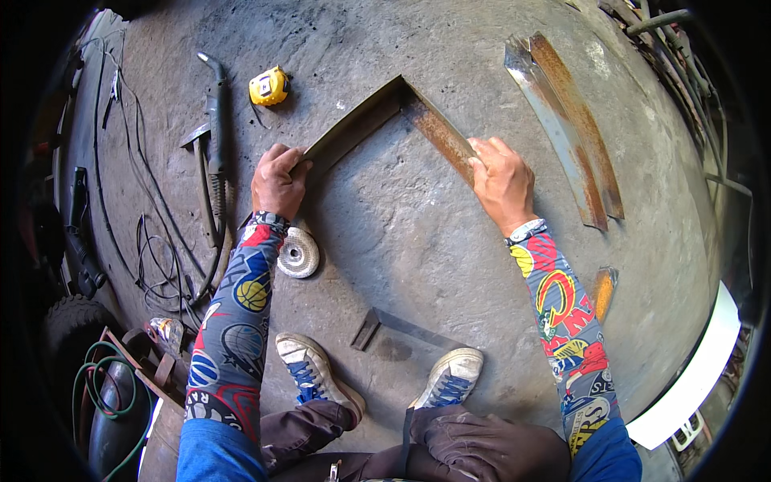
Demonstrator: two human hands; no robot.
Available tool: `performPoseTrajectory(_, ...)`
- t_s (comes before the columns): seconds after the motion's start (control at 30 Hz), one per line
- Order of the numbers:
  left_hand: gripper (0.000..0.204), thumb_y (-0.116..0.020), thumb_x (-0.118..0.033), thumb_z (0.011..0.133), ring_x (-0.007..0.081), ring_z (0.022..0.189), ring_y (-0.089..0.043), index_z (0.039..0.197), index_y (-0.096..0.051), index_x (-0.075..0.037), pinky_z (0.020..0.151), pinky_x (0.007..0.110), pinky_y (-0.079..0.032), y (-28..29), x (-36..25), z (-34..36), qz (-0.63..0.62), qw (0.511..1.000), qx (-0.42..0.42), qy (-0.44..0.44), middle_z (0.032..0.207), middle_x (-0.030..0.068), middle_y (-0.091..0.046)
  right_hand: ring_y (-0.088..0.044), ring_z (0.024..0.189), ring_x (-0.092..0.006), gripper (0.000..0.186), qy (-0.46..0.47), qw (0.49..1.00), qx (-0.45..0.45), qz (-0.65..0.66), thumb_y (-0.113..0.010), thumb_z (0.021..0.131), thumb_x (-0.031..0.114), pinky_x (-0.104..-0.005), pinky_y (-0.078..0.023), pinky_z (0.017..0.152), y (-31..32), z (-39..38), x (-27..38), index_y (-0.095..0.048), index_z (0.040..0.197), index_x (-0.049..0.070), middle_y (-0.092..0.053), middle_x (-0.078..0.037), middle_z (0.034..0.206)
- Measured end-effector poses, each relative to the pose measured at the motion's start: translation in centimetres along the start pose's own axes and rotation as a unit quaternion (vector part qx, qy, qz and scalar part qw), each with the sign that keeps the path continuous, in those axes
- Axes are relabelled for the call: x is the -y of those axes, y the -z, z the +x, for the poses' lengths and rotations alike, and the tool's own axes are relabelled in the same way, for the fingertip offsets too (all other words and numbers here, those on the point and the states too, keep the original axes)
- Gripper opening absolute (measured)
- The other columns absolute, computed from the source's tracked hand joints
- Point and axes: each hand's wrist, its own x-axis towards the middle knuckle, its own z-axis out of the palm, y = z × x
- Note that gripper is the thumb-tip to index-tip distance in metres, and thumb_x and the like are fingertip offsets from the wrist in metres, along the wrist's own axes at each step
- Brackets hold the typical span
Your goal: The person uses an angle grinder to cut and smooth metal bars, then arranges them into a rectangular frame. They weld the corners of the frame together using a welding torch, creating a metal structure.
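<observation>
Both my hands hold a dark, partly rusty steel angle bar [353,127] that forms a wide corner pointing away from me. Whether it is one bent bar or two joined pieces, I cannot tell. My left hand [279,181] is closed around the left leg's end. On the right, the fingers and thumb of my right hand [504,183] pinch the rustier leg. A round abrasive disc [309,259] lies on the floor by my left wrist. Beyond my left hand sits a yellow tape measure [269,86].
At left lie a welding gun [218,108], a hammer [204,181] and tangled cables [157,241]. Two rusty metal strips [574,132] lie right, above a small rusty piece [605,294]. A short metal piece [365,330] is between my shoes. Rods [675,72] are piled far right.
</observation>
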Motion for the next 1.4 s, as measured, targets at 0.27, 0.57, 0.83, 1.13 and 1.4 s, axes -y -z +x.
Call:
performPoseTrajectory(0.27, 0.018, -0.076, -0.002, 0.085, 0.0307, 0.084, -0.071, 0.103, -0.074, 0.000, 0.074, 0.036, -0.055, 0.1, 0.2, 0.4, -0.037, 0.999, 0.013, -0.012, 0.092, 0.0129, -0.068, -0.069, 0.092, -0.0368, 0.026, -0.022, 1.000, -0.004, 0.006, -0.071, 0.087, 0.012, -0.0454, -0.056, 0.079, 0.2, 0.1, 0.3, -0.073, 0.113, 0.006, -0.068, -0.013, 0.101)
performPoseTrajectory(0.57, 0.016, -0.074, 0.000, 0.083, 0.0326, 0.084, -0.070, 0.099, -0.073, 0.001, 0.074, 0.037, -0.054, 0.7, 0.0, 0.7, -0.047, 0.998, 0.037, 0.004, 0.090, 0.0148, -0.066, -0.070, 0.089, -0.0360, 0.024, -0.018, 0.999, -0.025, 0.010, -0.072, 0.086, 0.012, -0.0445, -0.056, 0.078, 0.1, 0.3, 0.4, -0.075, 0.109, 0.008, -0.070, -0.012, 0.099)
performPoseTrajectory(0.83, 0.016, -0.074, -0.005, 0.081, 0.0372, 0.086, -0.070, 0.097, -0.072, -0.001, 0.075, 0.042, -0.055, 1.8, -0.8, 1.5, 0.007, 0.996, 0.091, -0.008, 0.091, 0.0161, -0.067, -0.070, 0.089, -0.0359, 0.025, -0.024, 0.999, -0.023, 0.017, -0.071, 0.086, 0.011, -0.0431, -0.056, 0.077, 0.0, 0.2, 0.6, -0.075, 0.110, 0.007, -0.071, -0.012, 0.099)
performPoseTrajectory(1.13, 0.015, -0.074, -0.006, 0.081, 0.0375, 0.088, -0.069, 0.095, -0.071, -0.003, 0.076, 0.044, -0.055, 2.5, -1.1, -0.3, 0.044, 0.994, 0.098, 0.013, 0.092, 0.0145, -0.066, -0.070, 0.090, -0.0353, 0.025, 0.006, 1.000, -0.004, 0.006, -0.070, 0.087, 0.009, -0.0420, -0.056, 0.077, -0.2, 0.6, 1.4, -0.075, 0.112, 0.006, -0.071, -0.013, 0.100)
performPoseTrajectory(1.4, 0.009, -0.073, -0.011, 0.082, 0.0368, 0.087, -0.068, 0.089, -0.069, -0.007, 0.075, 0.046, -0.056, 2.5, 0.3, -1.1, 0.060, 0.996, 0.060, 0.042, 0.089, 0.0130, -0.064, -0.068, 0.092, -0.0351, 0.027, 0.089, 0.996, -0.006, -0.008, -0.069, 0.087, 0.009, -0.0451, -0.055, 0.078, -2.0, 4.2, 1.6, -0.073, 0.114, 0.009, -0.069, -0.011, 0.100)
